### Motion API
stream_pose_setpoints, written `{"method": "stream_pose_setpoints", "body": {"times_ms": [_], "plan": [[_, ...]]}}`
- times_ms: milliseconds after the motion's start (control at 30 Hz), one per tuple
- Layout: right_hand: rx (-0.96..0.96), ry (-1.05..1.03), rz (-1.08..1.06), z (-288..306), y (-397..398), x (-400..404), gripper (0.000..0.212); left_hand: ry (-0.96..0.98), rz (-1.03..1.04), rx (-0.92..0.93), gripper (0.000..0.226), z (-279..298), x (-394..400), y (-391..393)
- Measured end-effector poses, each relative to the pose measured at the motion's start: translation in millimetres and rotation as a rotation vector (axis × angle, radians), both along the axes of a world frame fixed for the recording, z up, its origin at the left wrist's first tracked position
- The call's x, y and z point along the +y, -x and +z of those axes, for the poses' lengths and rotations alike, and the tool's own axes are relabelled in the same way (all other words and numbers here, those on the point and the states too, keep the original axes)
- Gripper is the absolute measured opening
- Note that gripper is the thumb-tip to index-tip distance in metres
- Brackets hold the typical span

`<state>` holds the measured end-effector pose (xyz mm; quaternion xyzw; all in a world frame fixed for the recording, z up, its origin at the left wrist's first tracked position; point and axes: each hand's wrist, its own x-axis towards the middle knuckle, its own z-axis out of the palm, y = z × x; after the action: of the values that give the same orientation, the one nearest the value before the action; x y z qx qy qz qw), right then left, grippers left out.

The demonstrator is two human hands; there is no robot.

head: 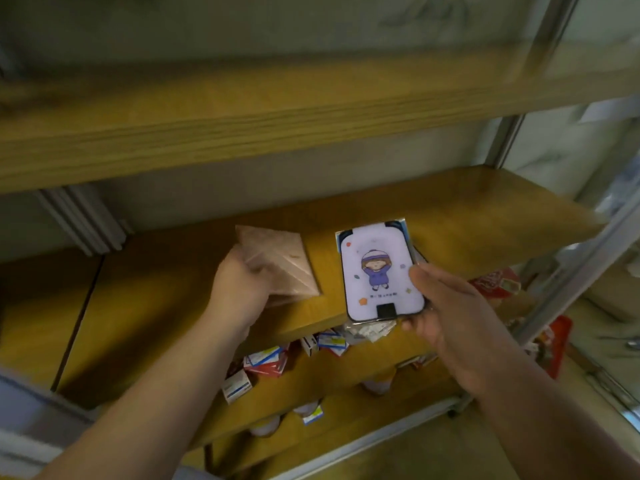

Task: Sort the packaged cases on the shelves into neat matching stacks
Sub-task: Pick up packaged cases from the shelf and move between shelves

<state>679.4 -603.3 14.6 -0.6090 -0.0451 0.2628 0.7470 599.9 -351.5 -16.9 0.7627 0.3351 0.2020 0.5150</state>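
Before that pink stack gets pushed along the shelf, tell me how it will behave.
The pink stack is already fanned out, so its glossy wrapped cases probably slide over one another and could skew further. They look thin and flat, likely light and unlikely to roll. The left hand grips one side only, so squaring it up may need both hands.

Both bare forearms are stretched forward. The left hand (239, 289) is curled closed at 11 o'clock; the right hand (446, 313) is clamped at 1 o'clock, thumb on top.
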Motion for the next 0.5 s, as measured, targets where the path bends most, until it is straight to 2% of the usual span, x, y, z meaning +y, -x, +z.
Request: {"method": "stream_pose_setpoints", "body": {"times_ms": [100,233,367,500], "plan": [[-0.003,0.017,0.047,-8.9,-22.7,-1.8,0.030,-0.350,0.015,0.206,0.034,-10.3,0.7,-8.1],[0.002,0.030,0.132,-16.6,-50.1,-5.9,0.032,-0.563,0.088,0.389,0.040,-9.2,-13.6,-9.9],[-0.016,0.045,0.197,-22.4,-77.0,-7.5,0.032,-0.572,0.102,0.320,0.049,-0.7,-42.9,-14.3],[-0.198,0.155,0.179,-25.8,-113.2,-12.3,0.022,-0.655,0.068,0.256,0.047,4.5,-80.2,-20.3]]}}
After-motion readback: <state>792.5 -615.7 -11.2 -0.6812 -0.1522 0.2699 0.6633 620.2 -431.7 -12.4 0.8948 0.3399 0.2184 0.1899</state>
